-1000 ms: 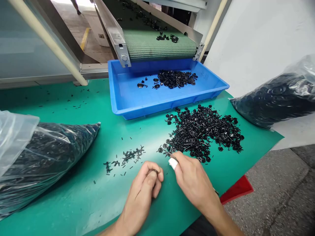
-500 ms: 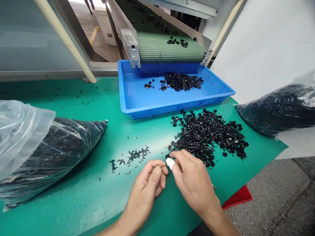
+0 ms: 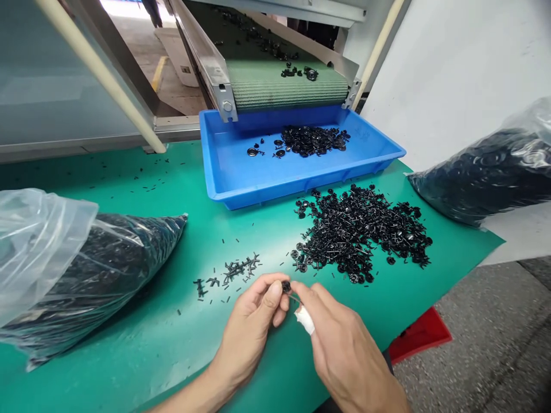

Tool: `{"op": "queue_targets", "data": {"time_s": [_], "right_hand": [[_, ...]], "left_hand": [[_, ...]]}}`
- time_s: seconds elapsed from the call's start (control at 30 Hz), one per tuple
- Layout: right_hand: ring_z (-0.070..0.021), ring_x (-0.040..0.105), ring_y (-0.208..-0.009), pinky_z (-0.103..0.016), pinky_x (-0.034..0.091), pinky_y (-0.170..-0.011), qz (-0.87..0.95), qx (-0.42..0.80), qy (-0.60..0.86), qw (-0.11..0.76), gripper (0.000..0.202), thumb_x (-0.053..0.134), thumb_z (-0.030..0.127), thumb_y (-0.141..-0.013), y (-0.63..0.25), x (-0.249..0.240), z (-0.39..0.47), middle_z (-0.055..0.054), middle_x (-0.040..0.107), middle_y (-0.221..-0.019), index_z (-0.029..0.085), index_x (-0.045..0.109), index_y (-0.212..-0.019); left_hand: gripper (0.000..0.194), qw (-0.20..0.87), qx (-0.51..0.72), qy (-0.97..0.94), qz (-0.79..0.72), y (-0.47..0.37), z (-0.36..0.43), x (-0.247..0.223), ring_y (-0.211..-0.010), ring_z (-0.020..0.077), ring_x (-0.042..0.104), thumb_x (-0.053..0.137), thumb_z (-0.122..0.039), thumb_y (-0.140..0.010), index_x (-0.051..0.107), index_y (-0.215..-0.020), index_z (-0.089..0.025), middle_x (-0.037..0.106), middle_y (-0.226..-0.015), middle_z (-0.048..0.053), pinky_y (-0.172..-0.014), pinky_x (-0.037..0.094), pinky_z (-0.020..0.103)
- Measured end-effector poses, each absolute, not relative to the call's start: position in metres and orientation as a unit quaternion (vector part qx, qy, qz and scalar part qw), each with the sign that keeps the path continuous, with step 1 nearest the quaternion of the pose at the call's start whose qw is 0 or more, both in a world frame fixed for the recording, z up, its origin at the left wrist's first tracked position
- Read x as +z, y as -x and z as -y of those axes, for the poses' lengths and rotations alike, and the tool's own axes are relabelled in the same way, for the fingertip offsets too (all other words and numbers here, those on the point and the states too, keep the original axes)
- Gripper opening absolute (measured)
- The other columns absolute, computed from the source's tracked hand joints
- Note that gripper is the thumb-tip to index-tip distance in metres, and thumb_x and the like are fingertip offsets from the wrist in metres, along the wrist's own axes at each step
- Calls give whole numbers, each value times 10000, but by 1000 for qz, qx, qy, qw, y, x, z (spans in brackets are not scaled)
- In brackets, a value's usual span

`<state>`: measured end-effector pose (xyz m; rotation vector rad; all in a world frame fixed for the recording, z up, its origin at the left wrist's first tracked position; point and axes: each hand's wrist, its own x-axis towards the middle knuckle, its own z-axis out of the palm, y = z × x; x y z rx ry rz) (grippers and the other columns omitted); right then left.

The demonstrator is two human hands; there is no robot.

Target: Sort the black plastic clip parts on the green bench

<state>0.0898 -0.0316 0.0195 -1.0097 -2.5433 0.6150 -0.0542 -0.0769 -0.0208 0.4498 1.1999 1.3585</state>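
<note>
Between the thumb and fingers of my left hand (image 3: 258,321) is a small round black plastic part (image 3: 286,286). My right hand (image 3: 340,338) is closed beside it, with its index fingertip at the part's edge. A thin, shiny tool (image 3: 294,297) pokes out from under that finger towards the part; the rest of it is hidden in the hand. White wrapping (image 3: 305,320) covers my right thumb. Beyond my hands lies a heap of black plastic parts (image 3: 348,229), round and stick-like. Short black cross-shaped scraps (image 3: 239,268) are scattered to the left.
A blue tray (image 3: 267,198) with black parts stands under the end of a green conveyor belt (image 3: 288,94). Filled plastic bags lie left (image 3: 116,258) and right (image 3: 486,178) on the green table (image 3: 206,350). A red bin (image 3: 424,335) sits below the right edge.
The round black part is now pinched in my left hand, raised to my fingertips. My right hand has turned, its index finger and the thin tool now against the part.
</note>
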Motion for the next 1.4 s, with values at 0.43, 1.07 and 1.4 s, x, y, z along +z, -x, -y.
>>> {"op": "queue_targets", "data": {"time_s": [0.43,1.07,1.4], "right_hand": [[-199,583,-688,-307,402,-603,917,62,362,156,322,352,27,-902,-86,7,33,-57,622,-764,136,602,-1072],[-130,524,-667,-226,310,-633,821,394,412,38,244,391,67,-901,-98,11,9,63,619,-651,216,509,-748],[-192,620,-816,-272,357,-646,847,204,470,142,270,427,114,-913,-86,-2,-3,-53,647,-938,210,620,-1076]], "left_hand": [[283,592,540,-238,-550,49,80,-21,-549,89,353,559,-460,-903,629,-992,-201,502,-663,-45,-505,273,227],[245,523,443,-373,-626,50,84,-20,-649,144,421,454,-444,-947,545,-1040,-237,513,-743,-33,-604,356,273],[282,593,502,-289,-560,54,83,-20,-548,118,339,420,-425,-967,553,-825,-220,456,-587,-49,-505,240,253]]}}
